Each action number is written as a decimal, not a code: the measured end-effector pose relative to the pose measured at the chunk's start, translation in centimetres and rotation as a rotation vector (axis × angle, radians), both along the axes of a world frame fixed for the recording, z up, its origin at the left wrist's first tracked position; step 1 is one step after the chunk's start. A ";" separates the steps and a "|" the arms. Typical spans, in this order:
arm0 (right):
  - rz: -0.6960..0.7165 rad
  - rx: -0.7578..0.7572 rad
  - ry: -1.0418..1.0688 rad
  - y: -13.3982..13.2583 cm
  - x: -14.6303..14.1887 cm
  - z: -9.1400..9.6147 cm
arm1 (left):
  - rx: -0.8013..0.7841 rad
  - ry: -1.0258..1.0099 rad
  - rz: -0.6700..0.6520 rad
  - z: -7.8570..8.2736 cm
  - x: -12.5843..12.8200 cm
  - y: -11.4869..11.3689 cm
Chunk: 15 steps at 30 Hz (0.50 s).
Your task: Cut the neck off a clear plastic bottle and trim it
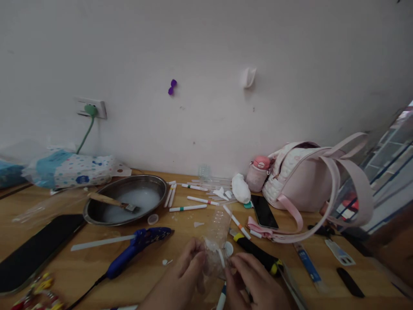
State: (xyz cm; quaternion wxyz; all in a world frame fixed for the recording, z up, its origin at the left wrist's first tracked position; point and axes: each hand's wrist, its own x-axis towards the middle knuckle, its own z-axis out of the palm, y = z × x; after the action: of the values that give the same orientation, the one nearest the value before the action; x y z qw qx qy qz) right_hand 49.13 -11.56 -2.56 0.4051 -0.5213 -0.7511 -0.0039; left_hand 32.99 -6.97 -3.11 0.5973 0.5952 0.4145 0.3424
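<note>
Low in the middle of the head view, a clear plastic bottle (220, 221) lies between my hands, its near end partly covered by fingers. My left hand (185, 273) is closed, thumb and fingers pinching the bottle's near left side. Along that end runs a narrow white strip (221, 258). My right hand (254, 282) has its fingertips drawn together at the bottle's right side; what they pinch is too small to make out. Just beyond the right fingertips is a round white cap (229, 248). A marker with a blue end (221, 297) shows below the bottle.
A blue glue gun (129, 254) and a metal basin (125, 200) with cloudy liquid and a brush lie left. Several white markers (188, 208) are scattered beyond. To the right are a black-and-yellow cutter (258, 254), a phone (264, 211) and a pink bag (300, 181).
</note>
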 end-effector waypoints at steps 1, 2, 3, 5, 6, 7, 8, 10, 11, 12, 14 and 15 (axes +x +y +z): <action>0.025 -0.021 -0.011 0.1 0.1 0.1 | 0.028 0.028 0.008 0.1 -0.1 -0.1; 0.051 -0.061 -0.008 0.2 0.2 0.3 | 0.064 0.065 0.018 0.3 -0.1 -0.3; 0.067 -0.115 0.012 0.3 0.2 0.4 | 0.113 0.107 0.027 0.6 -0.2 -0.5; 0.052 -0.231 0.096 0.5 0.1 0.6 | 0.216 0.196 0.038 1.2 -0.3 -1.0; 0.019 -0.273 0.142 0.6 -0.1 0.7 | 0.263 0.238 0.039 1.5 -0.3 -1.2; -0.019 -0.295 0.178 0.7 -0.2 0.7 | 0.299 0.278 0.036 1.8 -0.3 -1.5; -0.045 -0.303 0.194 0.7 -0.4 0.7 | 0.326 0.311 0.033 2.0 -0.2 -1.7; -0.075 -0.311 0.189 0.7 -0.8 0.6 | 0.365 0.368 0.043 2.3 0.0 -2.0; -0.090 -0.314 0.175 0.7 -0.9 0.5 | 0.379 0.391 0.055 2.4 0.1 -2.1; -0.106 -0.315 0.155 0.7 -1.1 0.4 | 0.388 0.411 0.071 2.5 0.2 -2.2; -0.156 -0.303 0.099 0.7 -1.5 0.2 | 0.393 0.445 0.101 2.5 0.3 -2.3; -0.188 -0.286 0.063 0.7 -1.6 0.1 | 0.388 0.460 0.108 2.5 0.4 -2.3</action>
State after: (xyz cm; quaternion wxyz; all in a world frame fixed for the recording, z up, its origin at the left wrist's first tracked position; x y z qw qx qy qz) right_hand 47.50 -10.87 -2.43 0.3478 -0.6413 -0.6790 0.0815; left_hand 33.35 -9.25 -0.61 0.3440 0.7372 0.4966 0.3027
